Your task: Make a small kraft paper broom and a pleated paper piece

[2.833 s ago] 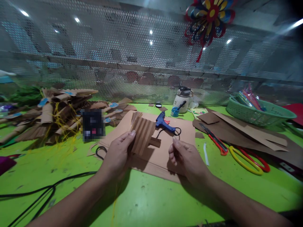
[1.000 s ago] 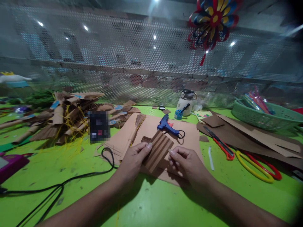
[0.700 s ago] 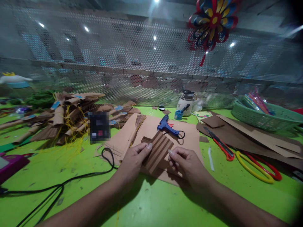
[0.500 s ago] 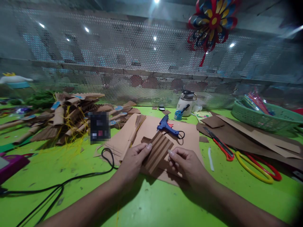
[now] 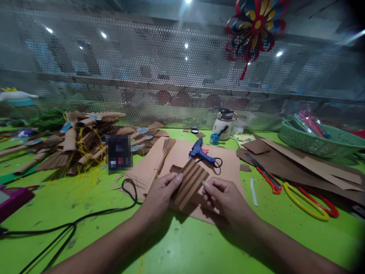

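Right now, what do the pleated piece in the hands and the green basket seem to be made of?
The pleated piece looks like matte brown paper or thin card: sharp accordion folds, no shine. Both hands pinch it, left hand and right hand. The green basket looks like moulded plastic, with an even lattice wall.

Blurred square (image 5: 119,153): a pixelated patch near the tabletop's far left, contents unreadable. Left hand (image 5: 159,198) and right hand (image 5: 226,199): both cover the near edge of the pleated brown paper (image 5: 190,182), so its lower outline is unseen; both forearms run out at the bottom edge. Magenta object (image 5: 11,198): cut by the left edge. Green basket (image 5: 316,142): its right end fades into the dark corner; its contents are too blurred to name. Black cable (image 5: 71,224): leaves the picture at bottom left.
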The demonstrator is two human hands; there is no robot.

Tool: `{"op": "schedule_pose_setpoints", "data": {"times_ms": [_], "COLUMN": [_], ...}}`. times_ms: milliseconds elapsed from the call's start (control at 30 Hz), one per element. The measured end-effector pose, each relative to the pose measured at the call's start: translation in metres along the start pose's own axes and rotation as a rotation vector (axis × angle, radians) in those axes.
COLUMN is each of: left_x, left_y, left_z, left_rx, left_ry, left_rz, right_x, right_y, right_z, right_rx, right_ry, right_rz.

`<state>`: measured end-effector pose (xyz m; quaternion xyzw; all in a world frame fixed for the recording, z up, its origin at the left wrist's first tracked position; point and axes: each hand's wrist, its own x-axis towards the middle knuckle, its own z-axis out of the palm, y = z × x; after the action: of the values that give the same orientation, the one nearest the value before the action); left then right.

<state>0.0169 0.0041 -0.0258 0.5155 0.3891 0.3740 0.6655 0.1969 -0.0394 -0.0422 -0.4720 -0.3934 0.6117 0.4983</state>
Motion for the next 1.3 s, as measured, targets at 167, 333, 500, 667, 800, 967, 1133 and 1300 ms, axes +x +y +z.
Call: {"op": "schedule_pose_setpoints", "data": {"times_ms": [167,333,500,667,800,967,1133,1300], "left_x": [-0.0003,0.0002,-0.0002,-0.0004,0.0002,0.0008,0.0003,0.0013], "left_y": [0.0011,-0.0009,-0.0009,-0.0001,-0.0015,-0.0028,-0.003,-0.0048], "left_z": [0.0008,-0.0003,0.0003,0.0005,-0.0006,-0.0006,-0.0008,-0.0017], "left_rx": [0.001,-0.012,-0.016,-0.025,-0.002,-0.04,-0.021,-0.043], "left_ry": [0.005,-0.006,0.003,-0.003,0.003,-0.03,-0.029,-0.042], "left_rz": [-0.02,-0.005,-0.003,-0.002,-0.011,-0.015,0.002,-0.004], "right_x": [-0.0018,-0.0017,-0.0017,-0.002,-0.002,-0.0025,-0.0024,-0.0007], "right_y": [-0.0034,-0.0032,-0.0042,-0.0049,-0.0048,-0.0047,-0.0053,-0.0033], "right_z": [0.0021,0.0012,0.0012,0.0014,0.0009,0.0022,0.0027,0.0009], "right_rx": [0.006,-0.012,-0.005,-0.009,-0.019,-0.036,-0.048,-0.038], "right_ry": [0.005,0.006,0.012,0.005,0.006,0.008,0.016,0.015], "right_rz": [0.005,-0.014,0.0,0.003,-0.001,-0.012,-0.018,-0.016]}}
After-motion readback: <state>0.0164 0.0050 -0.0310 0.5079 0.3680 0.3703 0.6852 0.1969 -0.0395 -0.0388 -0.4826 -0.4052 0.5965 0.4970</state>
